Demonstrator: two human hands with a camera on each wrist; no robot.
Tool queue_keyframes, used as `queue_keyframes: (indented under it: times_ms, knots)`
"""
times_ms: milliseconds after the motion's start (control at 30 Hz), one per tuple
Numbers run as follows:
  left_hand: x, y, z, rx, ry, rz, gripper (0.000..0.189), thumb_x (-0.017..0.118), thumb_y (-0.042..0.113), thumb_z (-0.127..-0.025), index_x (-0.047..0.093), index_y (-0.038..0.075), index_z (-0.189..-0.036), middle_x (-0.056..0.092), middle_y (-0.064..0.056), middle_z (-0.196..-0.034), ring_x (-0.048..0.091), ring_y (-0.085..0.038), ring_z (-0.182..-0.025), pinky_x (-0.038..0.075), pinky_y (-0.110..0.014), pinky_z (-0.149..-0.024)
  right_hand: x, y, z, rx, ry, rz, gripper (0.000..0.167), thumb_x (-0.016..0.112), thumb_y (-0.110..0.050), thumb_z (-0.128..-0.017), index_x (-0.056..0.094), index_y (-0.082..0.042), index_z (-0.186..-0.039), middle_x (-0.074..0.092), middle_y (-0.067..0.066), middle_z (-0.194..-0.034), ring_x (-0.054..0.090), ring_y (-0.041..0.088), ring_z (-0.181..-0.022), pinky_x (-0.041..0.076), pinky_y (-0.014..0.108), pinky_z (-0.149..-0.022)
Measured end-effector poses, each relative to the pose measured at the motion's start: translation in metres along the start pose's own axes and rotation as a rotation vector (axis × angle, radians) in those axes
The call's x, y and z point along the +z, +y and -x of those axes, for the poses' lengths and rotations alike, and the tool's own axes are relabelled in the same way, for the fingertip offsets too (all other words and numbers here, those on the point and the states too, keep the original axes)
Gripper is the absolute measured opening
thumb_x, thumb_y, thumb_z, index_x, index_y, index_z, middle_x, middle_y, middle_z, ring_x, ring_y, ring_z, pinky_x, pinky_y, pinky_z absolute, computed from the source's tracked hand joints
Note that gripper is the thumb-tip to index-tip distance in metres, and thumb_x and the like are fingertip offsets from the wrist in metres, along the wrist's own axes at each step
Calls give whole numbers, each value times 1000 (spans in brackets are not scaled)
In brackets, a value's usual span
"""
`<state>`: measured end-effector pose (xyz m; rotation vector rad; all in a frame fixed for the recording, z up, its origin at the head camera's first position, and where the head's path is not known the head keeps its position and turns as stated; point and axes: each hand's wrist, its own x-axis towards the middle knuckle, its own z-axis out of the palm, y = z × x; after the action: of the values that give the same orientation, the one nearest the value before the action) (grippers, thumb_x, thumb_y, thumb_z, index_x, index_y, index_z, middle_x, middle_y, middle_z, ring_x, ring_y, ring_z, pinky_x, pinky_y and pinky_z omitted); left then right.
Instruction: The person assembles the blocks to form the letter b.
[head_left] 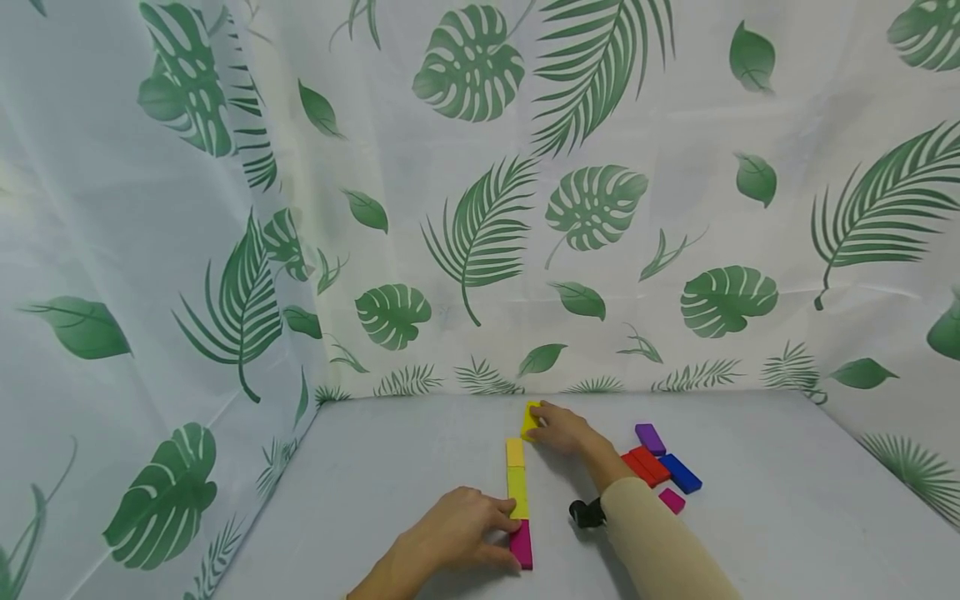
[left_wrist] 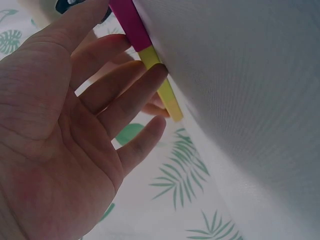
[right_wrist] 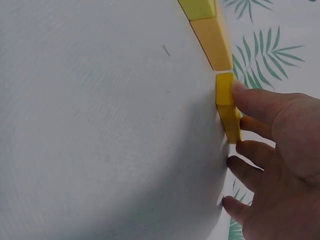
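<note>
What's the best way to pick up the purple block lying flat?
I'd probably pinch the purple block across its long sides, near its far end, coming from above. It lies flat, longer than it is wide; its near end sits close to the red blocks and blue block, while the far end looks free.

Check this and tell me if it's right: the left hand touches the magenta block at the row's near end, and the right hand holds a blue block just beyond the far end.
One thing is wrong: the right hand holds a yellow block, not a blue one, as the right wrist view shows. The left hand touching the magenta block is right.
</note>
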<state>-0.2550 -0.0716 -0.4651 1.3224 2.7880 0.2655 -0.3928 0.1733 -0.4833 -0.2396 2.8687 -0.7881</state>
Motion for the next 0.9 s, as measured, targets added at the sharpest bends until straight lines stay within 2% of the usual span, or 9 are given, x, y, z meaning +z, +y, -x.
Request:
queue_keyframes:
  times_ms: [333,700,900]
  knots:
    - [1,-2,-1,3,-7,4,52,78,62,-84,74,34,-128,70,7,-136,68,-5,-119,57,-33,-96,-4,-11,-2,31,-49,-20,57,64,-31,-104,51,-11,-155,32,17,-169,32,42,-155,17,72,-122]
    - [0,0,-2,-13,-17,-1,53,79,62,-83,74,34,-128,70,9,-136,68,-5,-118,56,-32,-95,-3,-19,1,16,-60,-10,54,60,-33,-106,50,-13,-155,31,16,-170,30,43,-155,21,69,-122]
    - [1,0,-3,-52,-44,27,53,80,62,-82,74,36,-128,69,11,-136,67,-3,-119,56,-33,-97,0,-21,-1,27,-68,-6,54,60,-33,-106,50,-14,-155,32,14,-170,31,43,-155,23,68,-122]
